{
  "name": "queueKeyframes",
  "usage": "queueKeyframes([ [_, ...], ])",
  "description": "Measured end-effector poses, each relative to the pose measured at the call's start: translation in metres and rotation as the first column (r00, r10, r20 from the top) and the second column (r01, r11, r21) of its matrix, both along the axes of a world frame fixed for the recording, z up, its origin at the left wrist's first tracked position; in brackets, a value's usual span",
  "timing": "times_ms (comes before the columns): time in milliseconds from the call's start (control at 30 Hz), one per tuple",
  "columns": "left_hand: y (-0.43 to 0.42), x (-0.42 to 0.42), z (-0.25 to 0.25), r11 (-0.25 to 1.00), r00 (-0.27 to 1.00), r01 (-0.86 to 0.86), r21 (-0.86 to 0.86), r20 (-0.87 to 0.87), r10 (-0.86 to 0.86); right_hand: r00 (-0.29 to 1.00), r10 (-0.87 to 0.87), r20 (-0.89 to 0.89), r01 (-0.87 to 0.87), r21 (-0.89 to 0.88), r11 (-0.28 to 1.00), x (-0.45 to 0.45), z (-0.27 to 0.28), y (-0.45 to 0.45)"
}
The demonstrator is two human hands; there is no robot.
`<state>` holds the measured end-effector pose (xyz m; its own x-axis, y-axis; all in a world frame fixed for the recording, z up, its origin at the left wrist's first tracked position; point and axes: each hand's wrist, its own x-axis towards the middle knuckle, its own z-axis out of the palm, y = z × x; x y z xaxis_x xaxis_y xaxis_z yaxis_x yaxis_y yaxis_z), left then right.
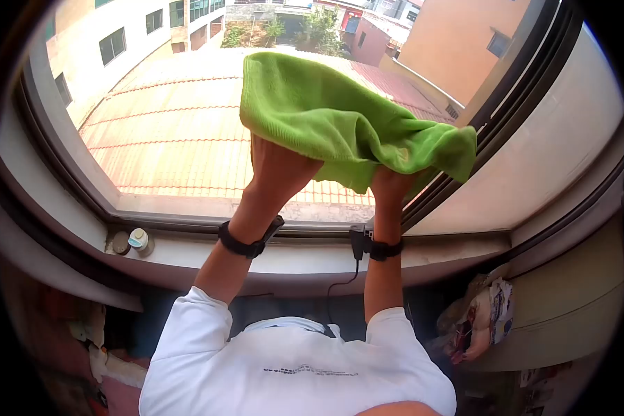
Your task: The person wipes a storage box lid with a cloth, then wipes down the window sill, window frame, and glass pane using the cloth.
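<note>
While a white shirt [291,371] with small printed lettering is seen closest, both bare forearms are stretched forward from its short sleeves across the window sill [312,263]. A black band is worn on each wrist, and a small black device [357,243] with a hanging cable [344,281] is seen beside the right one. Farther left on the sill, a white bottle [139,240] is placed just beside a small round object [121,243]. Beyond the sill, a green cloth [326,104] is held raised before the window, bunched towards its right end. It is grasped by the left hand [281,168] and the right hand [392,183], though the fingers in each grip are mostly hidden by its folds; whether any glass is touched cannot be told. Outside, a tiled roof [166,132] is seen, flanked by a pale building [97,35] on the left and an orange building [457,48] on the right.
</note>
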<state>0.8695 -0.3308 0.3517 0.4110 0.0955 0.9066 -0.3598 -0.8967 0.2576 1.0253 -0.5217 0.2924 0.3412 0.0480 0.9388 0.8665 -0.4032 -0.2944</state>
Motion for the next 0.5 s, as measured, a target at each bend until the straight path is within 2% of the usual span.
queueKeyframes([
  [33, -0.010, 0.016, -0.035, 0.959, 0.971, 0.238, -0.157, 0.021, -0.238, 0.988, 0.078, -0.133, -0.083, -0.037, 0.996, -0.002, -0.038, -0.007],
  [100, -0.047, 0.013, -0.067, 0.935, 0.970, 0.242, -0.257, 0.037, -0.241, 0.989, -0.150, 0.021, 0.151, -0.178, 0.972, -0.032, -0.071, -0.014],
  [133, -0.059, 0.007, -0.075, 0.931, 0.967, 0.253, -0.262, 0.047, -0.249, 0.988, -0.155, 0.026, 0.157, -0.192, 0.969, -0.034, -0.076, -0.026],
  [167, -0.066, -0.001, -0.083, 0.890, 0.946, 0.294, -0.348, -0.023, -0.322, 0.987, -0.156, 0.026, 0.158, -0.207, 0.965, -0.032, -0.080, -0.035],
  [200, -0.068, -0.006, -0.087, 0.844, 0.914, 0.322, -0.429, -0.091, -0.395, 0.989, -0.122, 0.088, 0.134, -0.144, 0.980, -0.017, -0.089, -0.045],
  [233, -0.067, -0.009, -0.085, 0.846, 0.914, 0.322, -0.426, -0.094, -0.395, 0.991, -0.106, 0.084, 0.117, -0.130, 0.985, -0.002, -0.086, -0.058],
  [300, -0.065, -0.020, -0.077, 0.906, 0.924, 0.329, -0.265, -0.109, -0.367, 0.996, -0.071, 0.046, 0.076, -0.125, 0.989, 0.028, -0.050, -0.080],
  [333, -0.067, -0.026, -0.062, 0.955, 0.941, 0.251, -0.157, -0.191, -0.279, 0.998, -0.054, 0.027, 0.057, -0.112, 0.992, 0.040, -0.029, -0.090],
  [367, -0.071, -0.028, -0.047, 0.954, 0.941, 0.253, -0.164, -0.190, -0.282, 0.999, -0.037, 0.007, 0.038, -0.097, 0.995, 0.049, -0.008, -0.100],
  [400, -0.077, -0.026, -0.032, 0.976, 0.965, 0.213, -0.044, -0.145, -0.217, 1.000, -0.006, -0.025, 0.004, -0.074, 0.997, 0.056, 0.007, -0.109],
  [433, -0.080, -0.021, -0.019, 0.984, 0.985, 0.162, 0.079, -0.079, -0.156, 0.996, 0.048, -0.077, -0.051, -0.036, 0.998, 0.058, 0.012, -0.118],
  [500, -0.089, -0.025, -0.007, 0.974, 0.981, 0.190, 0.123, -0.049, -0.186, 0.953, 0.208, -0.219, -0.197, 0.071, 0.978, 0.059, -0.007, -0.130],
])
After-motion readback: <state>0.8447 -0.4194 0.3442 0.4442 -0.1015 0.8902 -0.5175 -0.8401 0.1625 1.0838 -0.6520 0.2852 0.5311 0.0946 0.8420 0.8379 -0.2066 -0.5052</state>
